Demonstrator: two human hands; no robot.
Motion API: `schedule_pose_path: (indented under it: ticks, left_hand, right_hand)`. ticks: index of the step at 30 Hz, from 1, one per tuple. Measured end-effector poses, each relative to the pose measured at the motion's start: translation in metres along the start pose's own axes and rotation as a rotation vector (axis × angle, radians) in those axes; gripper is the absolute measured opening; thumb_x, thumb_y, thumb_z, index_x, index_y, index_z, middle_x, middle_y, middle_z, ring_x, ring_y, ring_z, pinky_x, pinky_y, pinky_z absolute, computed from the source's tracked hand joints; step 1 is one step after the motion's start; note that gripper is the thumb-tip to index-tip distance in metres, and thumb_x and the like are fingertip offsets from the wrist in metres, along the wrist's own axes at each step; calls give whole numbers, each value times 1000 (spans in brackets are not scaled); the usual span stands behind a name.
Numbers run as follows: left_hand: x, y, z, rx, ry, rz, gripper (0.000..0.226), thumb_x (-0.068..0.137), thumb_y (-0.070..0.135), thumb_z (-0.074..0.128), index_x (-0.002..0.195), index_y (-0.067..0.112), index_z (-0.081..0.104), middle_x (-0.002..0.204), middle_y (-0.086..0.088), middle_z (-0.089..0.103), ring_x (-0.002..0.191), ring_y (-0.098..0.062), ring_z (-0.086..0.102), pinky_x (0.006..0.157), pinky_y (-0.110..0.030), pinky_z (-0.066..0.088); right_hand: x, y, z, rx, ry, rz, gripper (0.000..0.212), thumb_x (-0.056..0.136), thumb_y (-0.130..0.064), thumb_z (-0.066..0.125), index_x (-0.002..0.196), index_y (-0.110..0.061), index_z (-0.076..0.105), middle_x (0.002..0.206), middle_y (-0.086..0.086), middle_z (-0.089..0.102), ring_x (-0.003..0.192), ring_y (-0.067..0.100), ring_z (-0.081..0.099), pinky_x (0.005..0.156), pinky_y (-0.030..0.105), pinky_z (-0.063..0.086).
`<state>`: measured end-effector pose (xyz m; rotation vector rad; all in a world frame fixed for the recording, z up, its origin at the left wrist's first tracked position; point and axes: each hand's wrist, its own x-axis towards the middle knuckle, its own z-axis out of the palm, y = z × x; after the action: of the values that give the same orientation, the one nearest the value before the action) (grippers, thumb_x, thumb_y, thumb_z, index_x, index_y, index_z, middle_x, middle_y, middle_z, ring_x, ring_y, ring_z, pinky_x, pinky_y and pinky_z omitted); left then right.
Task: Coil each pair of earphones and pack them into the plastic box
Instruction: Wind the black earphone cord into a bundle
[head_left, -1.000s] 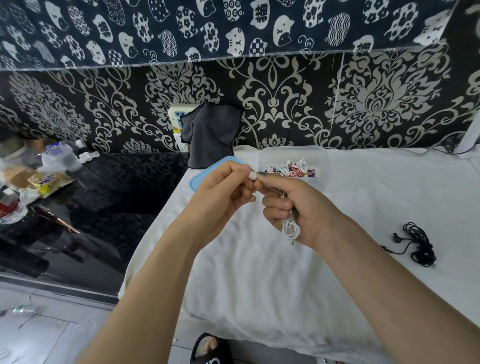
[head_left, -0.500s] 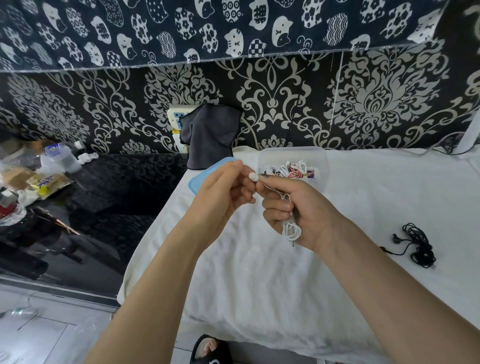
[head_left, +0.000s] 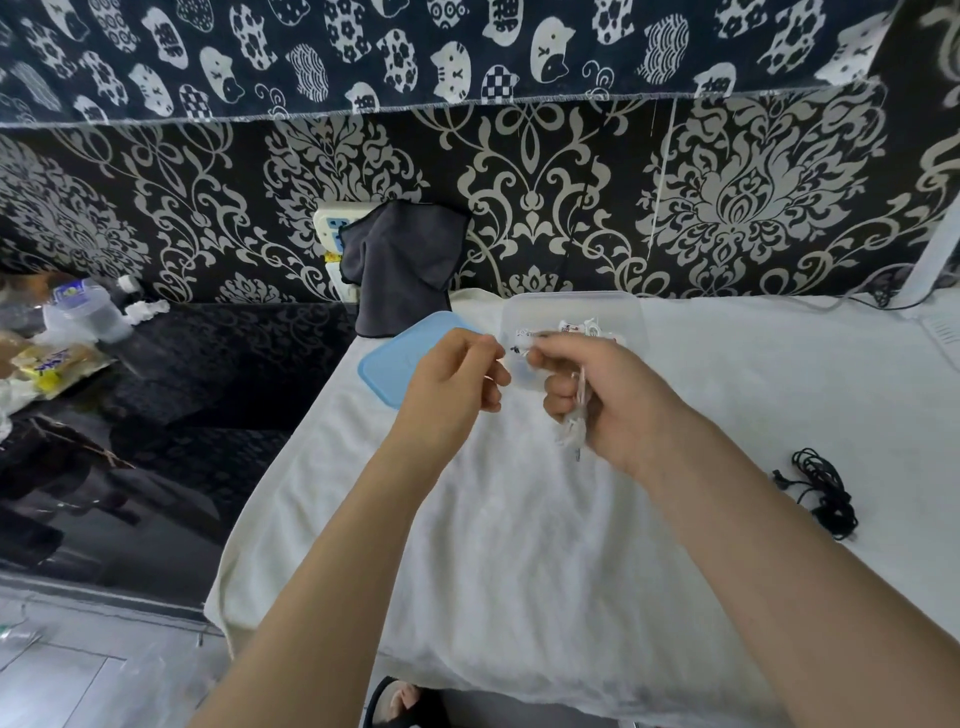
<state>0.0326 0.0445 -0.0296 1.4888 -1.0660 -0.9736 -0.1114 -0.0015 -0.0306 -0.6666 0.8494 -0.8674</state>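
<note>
At the far left, a clear plastic bottle with a blue label (head_left: 85, 312) is lying on a glossy black side table (head_left: 208, 374), and a dark grey cloth (head_left: 402, 270) is hanging against the patterned wall. A pale blue plastic lid (head_left: 395, 366) is lying flat on the white towel-covered table (head_left: 519, 545). In front of it the left hand (head_left: 452, 387) is pinching one end of a thin white earphone cord (head_left: 575, 415) between thumb and fingertips. The right hand (head_left: 602, 395) is clenching the coiled rest of that cord, which is drooping below its curled fingers. Just behind the hands a clear rectangular plastic box (head_left: 574, 312) is holding several coiled earphones. Farther right, a tangled black pair of earphones (head_left: 823, 493) is lying loose on the towel.
</note>
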Motion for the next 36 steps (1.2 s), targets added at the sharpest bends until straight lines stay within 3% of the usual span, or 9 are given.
schedule_pose_path:
  ticks: [3,9,12,15,17,20,26,32,36]
  left_hand:
    - [7,-10,12,124,-28,-4,13,100,15,54,92,12,64,76,2,66,58,-8,56,67,-25,52]
    - [17,-22,31,311,-174,-13,8,97,21,58,90,22,62,93,-7,71,73,-16,66,69,-38,54]
    - [20,-26,38,354,-191,-33,6,96,23,57,97,21,63,96,-5,70,88,-27,69,57,-23,48]
    - [21,-28,43,412,-227,-28,10,98,26,58,105,21,61,95,0,68,86,-21,67,48,-13,42]
    - [20,-30,47,454,-260,-28,13,98,27,58,110,21,60,95,5,65,78,-14,62,49,-11,42]
    - [17,-34,54,510,-318,-34,14,99,29,58,112,25,57,98,9,63,73,-9,58,55,-14,44]
    - [2,-41,66,737,-445,40,34,99,33,57,132,26,52,124,-1,56,109,-18,56,93,-34,50]
    - [-21,-48,72,871,-563,57,46,100,35,54,145,31,42,136,-1,48,127,-22,50,102,-36,43]
    - [-33,-45,72,924,-582,71,50,101,36,52,149,32,37,143,-2,43,129,-23,46,105,-38,42]
  right_hand:
    - [17,-24,-3,-219,114,-155,14,90,-6,60,101,0,66,84,9,61,50,11,47,50,25,40]
    - [73,-78,-5,-830,349,-238,13,88,-16,58,88,-4,62,76,10,59,60,21,55,57,30,43]
    - [95,-75,-17,-1178,345,-134,23,88,-25,57,100,-5,59,90,9,62,69,22,62,60,29,45]
    - [99,-65,-26,-1498,288,-47,19,89,-23,54,75,-10,50,75,5,52,62,18,51,51,26,35]
    - [97,-64,-29,-1558,282,-87,24,92,-23,52,71,-11,48,72,4,48,61,19,46,50,28,32]
    - [81,-69,-35,-1582,275,-210,28,98,-26,46,105,-6,64,103,10,63,92,27,59,73,32,47]
    - [12,-65,-80,-1430,526,-498,30,97,-25,54,125,-17,61,116,9,66,103,29,62,87,36,50]
    - [-46,-30,-142,-1684,538,290,67,91,-27,56,152,-24,27,147,16,30,136,38,29,94,43,38]
    - [-65,-26,-150,-1663,402,418,75,85,-33,66,150,-24,30,139,14,33,128,35,41,86,37,48]
